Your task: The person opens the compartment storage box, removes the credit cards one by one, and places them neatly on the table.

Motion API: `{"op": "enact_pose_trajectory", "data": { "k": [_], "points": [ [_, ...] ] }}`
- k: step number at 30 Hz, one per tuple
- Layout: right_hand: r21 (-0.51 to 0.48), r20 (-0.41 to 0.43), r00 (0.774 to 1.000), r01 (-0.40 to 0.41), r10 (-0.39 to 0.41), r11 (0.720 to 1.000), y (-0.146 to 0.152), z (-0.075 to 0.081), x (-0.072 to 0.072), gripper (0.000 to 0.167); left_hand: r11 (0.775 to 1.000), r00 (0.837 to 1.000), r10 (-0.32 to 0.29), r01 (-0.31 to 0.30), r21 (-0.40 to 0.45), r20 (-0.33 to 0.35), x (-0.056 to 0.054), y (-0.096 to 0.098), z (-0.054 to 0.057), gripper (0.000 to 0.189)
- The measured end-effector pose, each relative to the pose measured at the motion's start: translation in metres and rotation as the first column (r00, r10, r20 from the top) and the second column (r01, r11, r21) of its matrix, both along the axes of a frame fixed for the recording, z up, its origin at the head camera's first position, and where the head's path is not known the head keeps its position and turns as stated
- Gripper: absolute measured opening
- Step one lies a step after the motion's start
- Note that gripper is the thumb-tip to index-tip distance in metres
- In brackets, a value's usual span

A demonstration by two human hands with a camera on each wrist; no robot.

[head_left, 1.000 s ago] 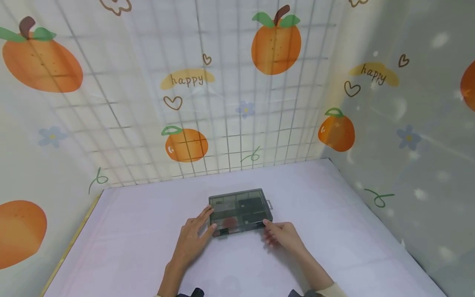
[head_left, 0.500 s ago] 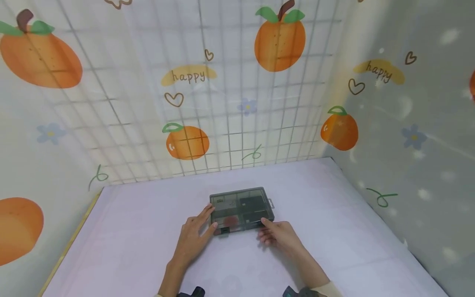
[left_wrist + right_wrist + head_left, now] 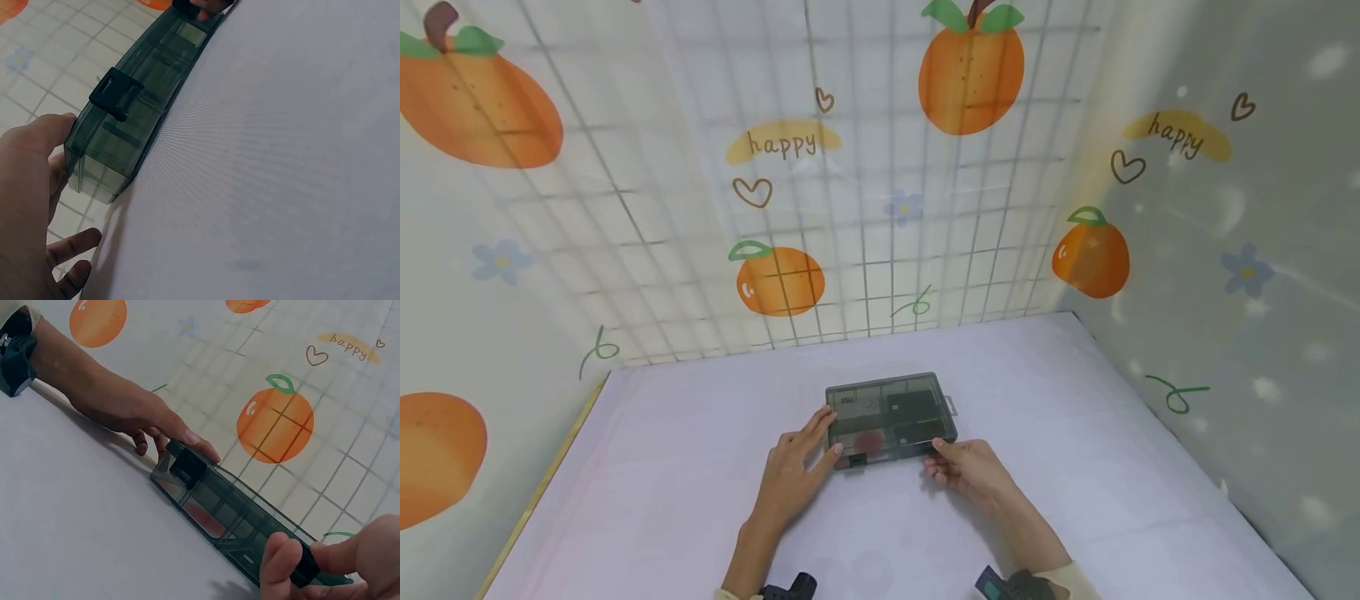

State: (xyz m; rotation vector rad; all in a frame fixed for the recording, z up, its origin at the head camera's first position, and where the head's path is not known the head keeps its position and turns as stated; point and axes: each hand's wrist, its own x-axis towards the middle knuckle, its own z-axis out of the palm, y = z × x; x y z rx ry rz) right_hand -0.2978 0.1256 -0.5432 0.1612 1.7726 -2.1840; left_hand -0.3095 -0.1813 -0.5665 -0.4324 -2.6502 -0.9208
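A dark translucent green plastic box [image 3: 891, 419] with inner compartments lies flat on the white table, its lid down. Reddish contents show through the front left compartment. My left hand [image 3: 793, 475] rests against the box's left end, thumb at the front corner and straight fingers along the side. In the left wrist view, a black latch [image 3: 117, 94] stands on the front face near that hand, folded against the box. My right hand [image 3: 973, 471] is at the front right corner. Its thumb and curled index finger pinch the other latch [image 3: 306, 565], which they partly hide.
A small hanging loop [image 3: 951, 406] sticks out from the box's right end. White table [image 3: 685, 475] surrounds the box. Behind and beside it hang curtains printed with oranges [image 3: 781, 282], a wire grid showing through the back one. Dark devices [image 3: 790, 587] are strapped to both wrists.
The head view has shifted slightly, so the backdrop sits higher. My right hand's fingers have moved slightly at the right latch. My left hand keeps its place at the box's end.
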Motion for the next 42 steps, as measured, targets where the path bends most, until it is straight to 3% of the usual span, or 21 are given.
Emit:
{"op": "enact_pose_trajectory", "data": {
  "k": [5, 9, 13, 23, 34, 42],
  "points": [
    [0.054, -0.063, 0.997, 0.049, -0.045, 0.997, -0.004, -0.003, 0.003, 0.027, 1.0, 1.0, -0.006, 0.006, 0.0, 0.012, 0.0, 0.0, 0.002, 0.06],
    [0.059, -0.091, 0.996, 0.008, -0.003, 0.998, -0.002, -0.006, 0.004, 0.03, 1.0, 1.0, -0.002, 0.002, 0.01, 0.009, 0.001, 0.0, 0.001, 0.06],
    [0.069, -0.087, 0.995, -0.033, 0.039, 0.997, 0.002, -0.006, 0.004, 0.035, 1.0, 1.0, 0.009, -0.009, 0.021, 0.013, 0.002, -0.001, -0.001, 0.06],
    [0.239, -0.053, 0.995, -0.067, 0.082, 0.969, 0.011, 0.001, 0.021, 0.042, 1.0, 1.0, 0.004, -0.004, 0.026, -0.007, 0.001, -0.004, -0.002, 0.059],
    [0.201, -0.117, 0.971, -0.181, 0.207, 0.963, -0.016, 0.0, 0.026, 0.043, 1.0, 1.0, 0.004, -0.004, 0.027, -0.001, -0.001, -0.005, -0.006, 0.06],
    [0.157, -0.138, 0.967, -0.191, 0.213, 0.969, -0.043, -0.005, 0.022, 0.042, 1.0, 1.0, -0.002, 0.003, 0.017, -0.026, -0.004, -0.001, -0.008, 0.06]
  ]
}}
